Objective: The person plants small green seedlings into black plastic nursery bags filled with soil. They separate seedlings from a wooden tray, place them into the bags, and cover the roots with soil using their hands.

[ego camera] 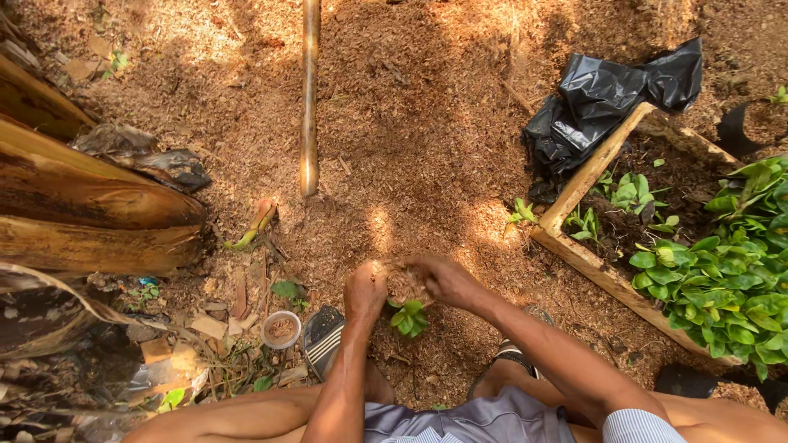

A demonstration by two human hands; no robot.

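Both of my hands close around one small seedling (408, 317), a clump of brown root soil on top and green leaves hanging below. My left hand (366, 292) grips the clump's left side. My right hand (443, 279) wraps its right side, fingers curled over it. The seedling hangs above the sawdust-covered ground in front of my knees.
A wooden-framed seedbed (584, 259) full of green seedlings (722, 271) lies at the right, with black plastic bags (603, 98) behind it. A thin pole (309, 98) stands ahead. Banana trunk pieces (82, 205) lie at left. A small round cup (281, 328) and sandal (322, 338) sit near my left knee.
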